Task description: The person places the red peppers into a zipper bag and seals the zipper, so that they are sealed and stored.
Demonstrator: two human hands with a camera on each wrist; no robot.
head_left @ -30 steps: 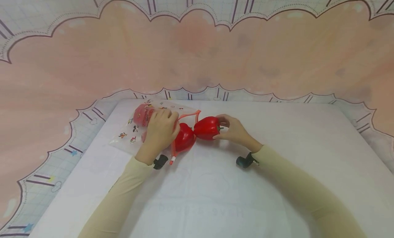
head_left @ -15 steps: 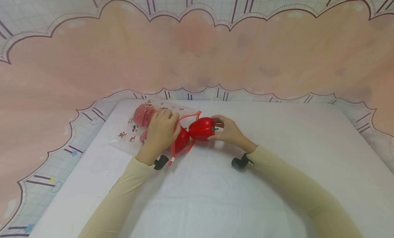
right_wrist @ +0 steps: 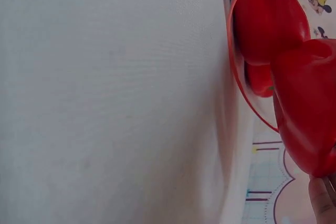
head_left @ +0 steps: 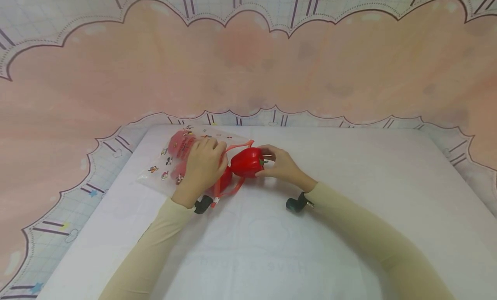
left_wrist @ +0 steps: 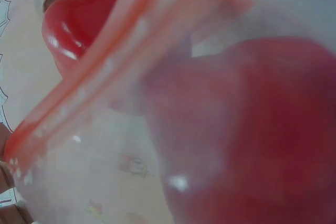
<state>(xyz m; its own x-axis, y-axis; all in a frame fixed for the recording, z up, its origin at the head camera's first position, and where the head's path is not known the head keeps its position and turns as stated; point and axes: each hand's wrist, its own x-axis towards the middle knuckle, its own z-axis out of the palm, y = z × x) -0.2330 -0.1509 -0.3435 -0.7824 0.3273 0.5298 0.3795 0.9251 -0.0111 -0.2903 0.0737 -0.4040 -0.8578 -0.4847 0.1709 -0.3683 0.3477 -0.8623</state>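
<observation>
My right hand [head_left: 285, 166] grips a red bell pepper [head_left: 246, 163] by its stem end, fingers above and thumb below. The pepper's blunt end points left, at the mouth of a clear plastic zip bag [head_left: 149, 176] with cartoon prints. My left hand [head_left: 203, 165] pinches the bag's orange rim; in the left wrist view its fingers [left_wrist: 6, 156] show at the rim's edge. A second bell pepper [right_wrist: 268, 19] lies just inside the mouth, against the held one. Another red item [head_left: 179, 142] shows through the plastic at the back, partly hidden by my left hand.
The bag lies on a white-covered table [head_left: 264, 239], at its back left. A patterned peach cloth [head_left: 248, 71] rises behind the table. Dark wrist cameras [head_left: 297, 204] hang below both wrists.
My right hand has moved left with the bell pepper, pushing the second pepper farther into the bag. My left hand has stayed nearly in place on the rim.
</observation>
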